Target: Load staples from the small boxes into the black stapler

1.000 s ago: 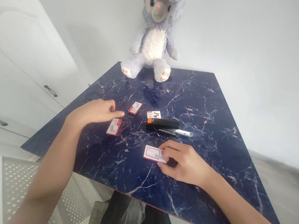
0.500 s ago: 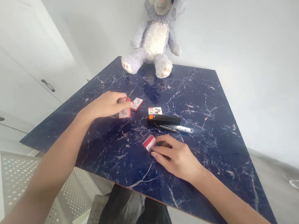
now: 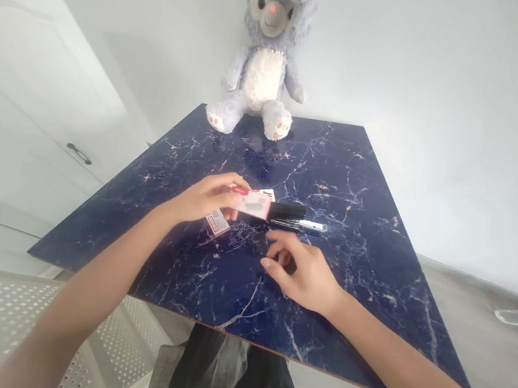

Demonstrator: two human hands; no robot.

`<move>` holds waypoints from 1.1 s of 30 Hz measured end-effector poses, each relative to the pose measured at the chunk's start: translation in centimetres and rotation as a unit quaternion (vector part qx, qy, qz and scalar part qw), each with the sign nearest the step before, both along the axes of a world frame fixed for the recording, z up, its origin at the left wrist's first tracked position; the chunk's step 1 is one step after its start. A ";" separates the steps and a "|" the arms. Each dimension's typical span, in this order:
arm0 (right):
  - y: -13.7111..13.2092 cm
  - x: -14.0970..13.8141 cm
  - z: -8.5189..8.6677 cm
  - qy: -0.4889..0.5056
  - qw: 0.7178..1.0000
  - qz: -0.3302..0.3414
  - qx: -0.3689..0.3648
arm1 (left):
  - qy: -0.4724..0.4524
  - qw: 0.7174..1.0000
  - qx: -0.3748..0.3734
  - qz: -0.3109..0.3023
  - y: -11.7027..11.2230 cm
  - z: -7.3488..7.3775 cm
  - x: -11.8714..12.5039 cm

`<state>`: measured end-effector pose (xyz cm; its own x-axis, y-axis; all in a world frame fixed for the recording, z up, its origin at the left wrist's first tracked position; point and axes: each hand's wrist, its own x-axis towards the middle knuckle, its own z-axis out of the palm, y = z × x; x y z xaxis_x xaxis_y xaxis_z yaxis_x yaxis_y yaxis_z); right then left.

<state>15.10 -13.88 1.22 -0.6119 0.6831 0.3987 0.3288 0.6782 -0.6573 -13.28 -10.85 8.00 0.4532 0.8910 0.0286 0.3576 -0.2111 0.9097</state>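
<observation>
My left hand (image 3: 204, 198) hovers over the middle of the dark blue marble table (image 3: 363, 188) and pinches a red-and-white staple box (image 3: 254, 204) by its end. A second staple box (image 3: 217, 221) shows just under that hand; I cannot tell whether it is held or lying on the table. My right hand (image 3: 299, 273) is a little nearer to me, fingers apart and holding nothing. A black stapler (image 3: 289, 211) lies just behind the held box, its metal staple tray (image 3: 303, 225) pulled out to the right. Another small box (image 3: 268, 193) peeks out behind.
A grey and white plush toy (image 3: 263, 62) sits at the table's far edge against the white wall. White cabinets with dark handles (image 3: 79, 153) stand at left. A white perforated seat (image 3: 26, 323) is at lower left, and my lap (image 3: 222, 378) is below the near edge.
The right hand lifted the near staple box off the table and let it go; that hand is now empty. The left hand picked up a box and moved right to the stapler.
</observation>
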 end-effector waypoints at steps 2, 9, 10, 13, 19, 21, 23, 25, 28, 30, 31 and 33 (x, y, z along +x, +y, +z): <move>-0.1 0.0 0.2 0.025 0.997 -0.056 -0.037 | -0.003 0.998 -0.033 -0.051 -0.6 -0.8 1.7; 0.2 0.8 1.4 0.050 0.994 -0.086 0.044 | -0.171 0.957 -0.162 -0.172 -0.7 -3.9 3.6; 0.2 0.9 1.6 0.054 0.994 -0.085 0.038 | -0.191 0.950 -0.171 -0.178 -0.6 -4.2 3.5; 0.6 1.2 1.7 0.060 0.996 -0.061 0.013 | -0.212 0.948 -0.173 -0.163 -0.5 -4.9 3.5; 1.3 1.5 1.2 0.071 0.997 -0.031 -0.011 | -0.280 0.930 -0.202 -0.130 -1.7 -5.5 5.2; 1.3 1.5 1.2 0.067 0.997 -0.008 -0.023 | -0.287 0.926 -0.203 -0.138 -1.9 -5.4 5.5; 1.2 1.4 1.2 0.059 0.998 0.003 -0.035 | -0.287 0.925 -0.201 -0.148 -2.0 -5.3 5.5; 1.1 1.4 1.1 0.052 0.998 -0.005 -0.041 | -0.276 0.929 -0.200 -0.146 -1.9 -5.3 5.4; 1.0 1.5 1.1 0.054 0.997 -0.037 -0.030 | -0.258 0.941 -0.191 -0.111 -1.6 -5.6 5.2; 1.1 1.7 1.1 0.062 0.996 -0.061 -0.007 | -0.253 0.946 -0.186 -0.079 -1.4 -5.8 5.1; 1.1 1.8 1.2 0.066 0.995 -0.071 0.004 | -0.249 0.949 -0.184 -0.062 -1.3 -5.8 5.0; 1.1 2.0 1.5 0.075 0.993 -0.082 0.029 | -0.248 0.952 -0.176 -0.034 -1.2 -5.8 5.0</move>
<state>17.11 -12.76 2.68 -0.4251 0.7422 0.5181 0.3403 0.6614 -0.6684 -8.26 -12.07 2.15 0.5184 0.8542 -0.0404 -0.1379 0.1301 0.9819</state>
